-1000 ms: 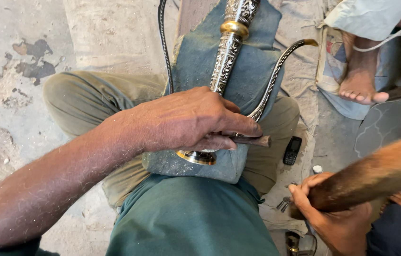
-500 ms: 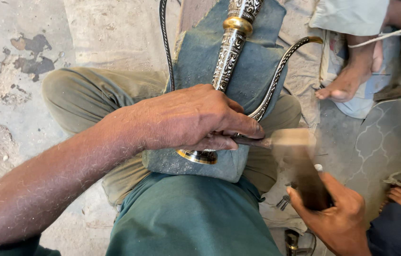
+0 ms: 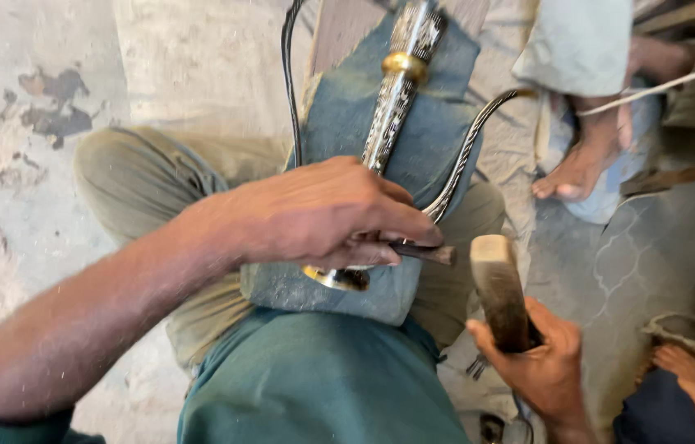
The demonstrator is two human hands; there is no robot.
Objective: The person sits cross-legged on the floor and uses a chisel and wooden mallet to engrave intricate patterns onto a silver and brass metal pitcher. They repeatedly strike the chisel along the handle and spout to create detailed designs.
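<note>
Mallet (image 3: 498, 289) now upright beside chisel (image 3: 425, 252)

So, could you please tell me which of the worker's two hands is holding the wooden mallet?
The right hand, low at the right, grips the wooden mallet. The left hand instead pinches a thin chisel against the ornate metal piece.

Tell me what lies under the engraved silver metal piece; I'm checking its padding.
A folded blue denim cloth lies under the engraved silver metal piece, over the lap. The left hand covers its lower end.
</note>
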